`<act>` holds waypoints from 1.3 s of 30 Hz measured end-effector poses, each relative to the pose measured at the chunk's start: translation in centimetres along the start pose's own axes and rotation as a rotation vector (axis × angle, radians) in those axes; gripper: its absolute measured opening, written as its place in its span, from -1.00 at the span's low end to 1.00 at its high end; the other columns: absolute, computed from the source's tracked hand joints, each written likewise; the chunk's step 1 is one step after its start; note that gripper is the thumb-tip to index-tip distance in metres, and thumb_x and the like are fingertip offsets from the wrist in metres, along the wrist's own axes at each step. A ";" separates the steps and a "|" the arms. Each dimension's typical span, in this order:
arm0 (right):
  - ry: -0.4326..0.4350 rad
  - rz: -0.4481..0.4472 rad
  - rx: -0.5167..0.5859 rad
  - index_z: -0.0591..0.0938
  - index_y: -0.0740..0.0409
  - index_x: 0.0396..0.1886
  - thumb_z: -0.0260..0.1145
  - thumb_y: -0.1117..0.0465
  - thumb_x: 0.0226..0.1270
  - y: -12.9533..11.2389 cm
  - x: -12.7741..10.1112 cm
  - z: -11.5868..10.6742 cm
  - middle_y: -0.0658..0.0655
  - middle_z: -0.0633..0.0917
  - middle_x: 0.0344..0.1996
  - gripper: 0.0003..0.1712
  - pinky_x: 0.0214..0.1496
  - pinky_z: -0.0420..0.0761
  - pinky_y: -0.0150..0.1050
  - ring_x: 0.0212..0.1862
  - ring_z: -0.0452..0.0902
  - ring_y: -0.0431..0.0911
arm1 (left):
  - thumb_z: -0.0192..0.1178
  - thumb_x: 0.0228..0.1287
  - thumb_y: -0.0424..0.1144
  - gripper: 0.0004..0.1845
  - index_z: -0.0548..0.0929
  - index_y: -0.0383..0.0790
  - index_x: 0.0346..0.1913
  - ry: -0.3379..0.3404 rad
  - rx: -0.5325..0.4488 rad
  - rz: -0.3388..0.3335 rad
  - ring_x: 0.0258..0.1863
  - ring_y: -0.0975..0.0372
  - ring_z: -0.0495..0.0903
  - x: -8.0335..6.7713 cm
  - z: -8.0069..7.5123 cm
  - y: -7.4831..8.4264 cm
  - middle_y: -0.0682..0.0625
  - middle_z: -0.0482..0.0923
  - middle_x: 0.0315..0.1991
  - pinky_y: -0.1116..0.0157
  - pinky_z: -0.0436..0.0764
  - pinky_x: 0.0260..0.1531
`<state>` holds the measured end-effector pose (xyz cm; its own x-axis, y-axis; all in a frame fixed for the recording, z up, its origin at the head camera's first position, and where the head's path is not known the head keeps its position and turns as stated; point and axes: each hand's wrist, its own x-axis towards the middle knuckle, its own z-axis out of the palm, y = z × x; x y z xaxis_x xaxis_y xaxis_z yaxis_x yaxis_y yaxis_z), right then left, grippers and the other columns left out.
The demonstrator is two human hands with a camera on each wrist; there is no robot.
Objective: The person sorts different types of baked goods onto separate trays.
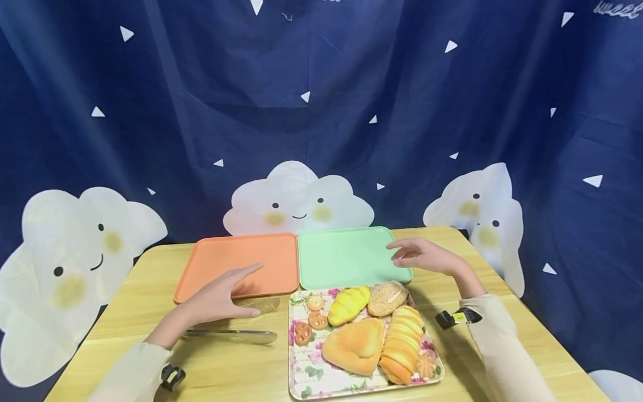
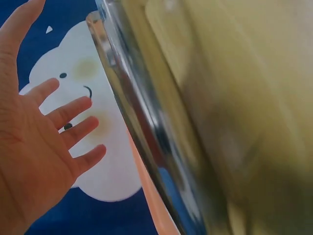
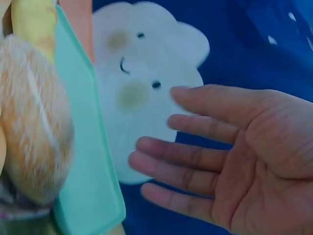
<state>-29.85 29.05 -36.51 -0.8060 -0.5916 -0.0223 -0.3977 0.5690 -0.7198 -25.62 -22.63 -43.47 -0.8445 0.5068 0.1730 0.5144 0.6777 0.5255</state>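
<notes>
My left hand (image 1: 216, 296) is held over the table at the orange tray's (image 1: 221, 257) near edge, its fingers spread and holding nothing. Below it lies a shiny metal utensil (image 1: 253, 336) with a long flat end; a second flat end (image 1: 268, 304) shows by the thumb, and I cannot tell if both are one pair of tongs. My right hand (image 1: 427, 257) hovers at the right end of the green tray (image 1: 346, 257), fingers loosely bent, nothing in them. Nearest to it on the flowered tray (image 1: 301, 385) is a seeded oval bun (image 1: 387, 297).
Also on the flowered tray are a yellow roll (image 1: 349, 305), a triangular bun (image 1: 354, 346), a long ridged bread (image 1: 403, 343), small pretzels (image 1: 303, 333) and cookies (image 1: 426, 365). Behind the wooden table (image 1: 236, 374) hangs a blue curtain (image 1: 331, 139) with clouds.
</notes>
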 end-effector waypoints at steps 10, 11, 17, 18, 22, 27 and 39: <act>-0.086 0.106 0.152 0.46 0.52 0.30 0.33 0.32 0.41 4.9 -1.7 0.3 0.53 0.67 0.02 -0.44 0.00 0.67 -0.27 0.03 0.69 0.00 | 0.53 -0.17 0.40 0.17 0.25 0.22 0.56 -0.027 0.013 0.005 0.37 -0.04 0.48 -1.8 0.1 -0.6 0.02 0.42 0.46 -0.22 0.42 0.29; -0.096 0.105 0.168 0.46 0.54 0.29 0.34 0.33 0.39 5.4 -1.8 0.5 0.52 0.67 0.01 -0.44 -0.01 0.67 -0.28 0.02 0.69 -0.04 | 0.53 -0.19 0.41 0.18 0.25 0.21 0.56 -0.031 0.026 0.008 0.34 -0.02 0.50 -1.8 0.2 -0.6 0.01 0.44 0.44 -0.21 0.43 0.28; -0.148 0.085 0.223 0.49 0.57 0.23 0.35 0.42 0.33 7.2 -1.7 1.2 0.51 0.70 -0.07 -0.49 -0.10 0.69 -0.28 -0.09 0.71 -0.10 | 0.56 -0.25 0.39 0.17 0.36 0.08 0.51 -0.022 0.148 0.034 0.21 0.06 0.55 -2.2 0.7 -0.7 0.00 0.55 0.23 -0.12 0.52 0.17; -0.151 0.081 0.225 0.49 0.57 0.22 0.35 0.43 0.32 7.3 -1.6 1.3 0.51 0.70 -0.09 -0.49 -0.11 0.69 -0.28 -0.11 0.70 -0.10 | 0.57 -0.25 0.38 0.16 0.38 0.06 0.50 -0.018 0.168 0.036 0.17 0.09 0.55 -2.4 0.8 -0.7 0.02 0.57 0.17 -0.10 0.54 0.14; -0.164 0.060 0.240 0.53 0.55 0.20 0.38 0.45 0.27 7.9 -1.3 1.6 0.53 0.70 -0.10 -0.49 -0.12 0.70 -0.27 -0.14 0.71 -0.10 | 0.60 -0.25 0.32 0.10 0.46 -0.02 0.44 -0.010 0.195 0.043 0.03 0.18 0.59 -2.7 0.9 -0.8 0.07 0.61 0.05 -0.02 0.57 0.04; -0.157 0.065 0.229 0.57 0.49 0.18 0.42 0.45 0.21 8.2 -1.0 2.3 0.48 0.72 -0.15 -0.48 -0.13 0.70 -0.27 -0.19 0.72 -0.08 | 0.62 -0.22 0.23 -0.03 0.55 -0.05 0.34 -0.019 0.176 0.042 0.00 0.20 0.64 -3.0 1.0 -0.9 0.08 0.65 0.13 0.02 0.60 0.02; -0.164 0.087 0.245 0.56 0.53 0.16 0.41 0.50 0.14 8.4 -1.4 2.4 0.38 0.70 -0.25 -0.46 -0.18 0.69 -0.30 -0.27 0.66 -0.12 | 0.61 -0.13 -0.02 -0.23 0.57 -0.04 0.24 -0.139 0.084 -0.035 -0.30 0.37 0.54 -3.6 0.3 -0.7 0.15 0.61 -0.26 0.37 0.47 -0.31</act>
<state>-30.94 33.26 -44.19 -0.7426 -0.6426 -0.1888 -0.1969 0.4788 -0.8555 -22.84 -24.74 -44.72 -0.8363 0.5470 0.0357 0.5005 0.7353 0.4570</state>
